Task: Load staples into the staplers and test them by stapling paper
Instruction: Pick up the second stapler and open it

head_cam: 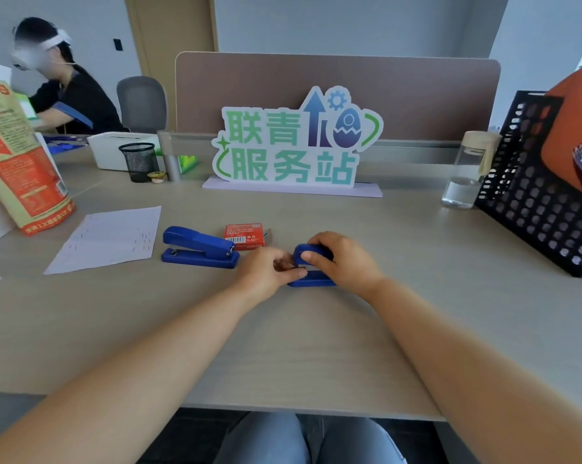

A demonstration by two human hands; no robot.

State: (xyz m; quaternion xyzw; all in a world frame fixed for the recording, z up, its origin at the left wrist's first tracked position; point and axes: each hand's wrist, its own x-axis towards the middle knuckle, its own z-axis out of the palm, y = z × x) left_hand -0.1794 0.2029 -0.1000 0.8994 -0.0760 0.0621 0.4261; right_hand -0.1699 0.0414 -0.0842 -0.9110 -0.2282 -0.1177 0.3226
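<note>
Stapler, glossy blue plastic, clasped by both hands.

Both hands on 1 blue stapler, second stapler, staple box, paper

Two bare forearms reach forward from the bottom corners and converge near the centre. The left hand is curled, its fingertips pinched together and pointing right. The right hand is arched palm-down, its fingers bent, almost touching the left.
</note>
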